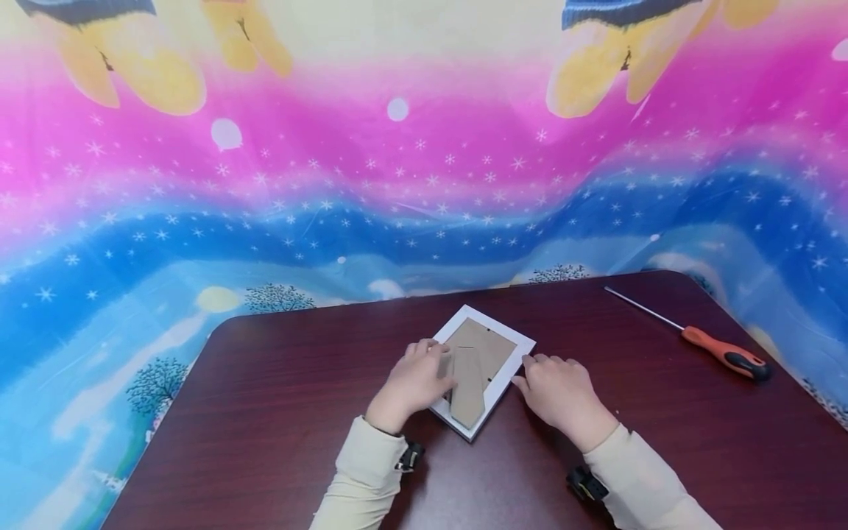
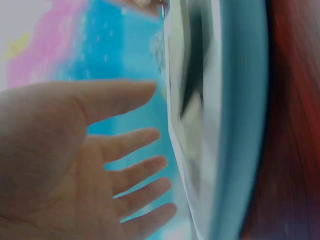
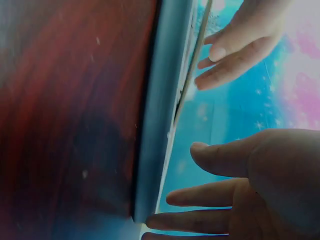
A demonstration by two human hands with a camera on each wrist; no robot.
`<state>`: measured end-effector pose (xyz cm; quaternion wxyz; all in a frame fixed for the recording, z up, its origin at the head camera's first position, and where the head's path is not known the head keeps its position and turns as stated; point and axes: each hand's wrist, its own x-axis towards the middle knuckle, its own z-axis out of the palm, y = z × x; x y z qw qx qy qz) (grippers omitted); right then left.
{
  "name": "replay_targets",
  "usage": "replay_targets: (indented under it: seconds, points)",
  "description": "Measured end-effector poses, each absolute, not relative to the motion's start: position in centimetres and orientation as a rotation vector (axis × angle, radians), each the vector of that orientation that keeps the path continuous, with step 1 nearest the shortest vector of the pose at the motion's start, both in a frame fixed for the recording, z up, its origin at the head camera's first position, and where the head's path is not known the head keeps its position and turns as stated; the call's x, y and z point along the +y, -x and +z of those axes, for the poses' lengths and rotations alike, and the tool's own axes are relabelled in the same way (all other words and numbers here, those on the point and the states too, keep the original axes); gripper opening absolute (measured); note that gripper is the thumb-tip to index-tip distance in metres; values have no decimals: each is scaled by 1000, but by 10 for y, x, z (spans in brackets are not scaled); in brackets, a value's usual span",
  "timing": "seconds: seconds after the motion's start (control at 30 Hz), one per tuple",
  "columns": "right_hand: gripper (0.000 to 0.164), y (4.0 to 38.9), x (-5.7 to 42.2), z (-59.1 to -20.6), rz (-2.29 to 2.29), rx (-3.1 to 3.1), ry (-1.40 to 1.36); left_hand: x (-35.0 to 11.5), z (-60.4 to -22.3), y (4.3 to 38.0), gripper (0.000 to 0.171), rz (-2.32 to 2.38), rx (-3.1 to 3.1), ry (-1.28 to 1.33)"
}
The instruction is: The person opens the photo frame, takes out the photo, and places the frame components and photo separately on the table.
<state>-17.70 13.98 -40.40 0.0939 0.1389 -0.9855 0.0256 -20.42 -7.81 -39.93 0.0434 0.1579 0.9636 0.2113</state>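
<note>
A white picture frame (image 1: pixel 506 374) lies face down on the table, turned at an angle. Its brown backing board (image 1: pixel 493 352) carries an easel stand (image 1: pixel 469 394), which the left wrist view shows raised slightly off the back. Over the frame's left side hovers my left hand (image 1: pixel 412 379), its fingers extended and holding nothing in the left wrist view. Beside the right corner is my right hand (image 1: pixel 562 390), fingers loosely straight. In the right wrist view its fingertips (image 3: pixel 156 220) come close to the frame's edge (image 3: pixel 161 105); contact is hard to tell.
A screwdriver (image 1: pixel 718 347) with an orange and black handle lies toward the right of the dark red table (image 1: pixel 285 412). Behind the table hangs a colourful cloth (image 1: pixel 371 184) with snowflakes and cartoon figures.
</note>
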Motion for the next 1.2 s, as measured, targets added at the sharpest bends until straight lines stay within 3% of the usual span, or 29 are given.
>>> replay_targets:
  seconds: [0.3,0.67,0.93,1.2]
  points:
    - [41,175,128,-411,29,-2925,-424,-114,-415,203,69,767,2827,-416]
    - [37,174,119,-414,9,-2922,-463,-111,-409,197,76,589,2851,-352]
    - [49,184,124,-416,24,-2957,-490,-103,-410,195,76,501,2949,-278]
    - [54,211,134,-415,196,-3056,-475,-98,-407,192,63,443,3025,-277]
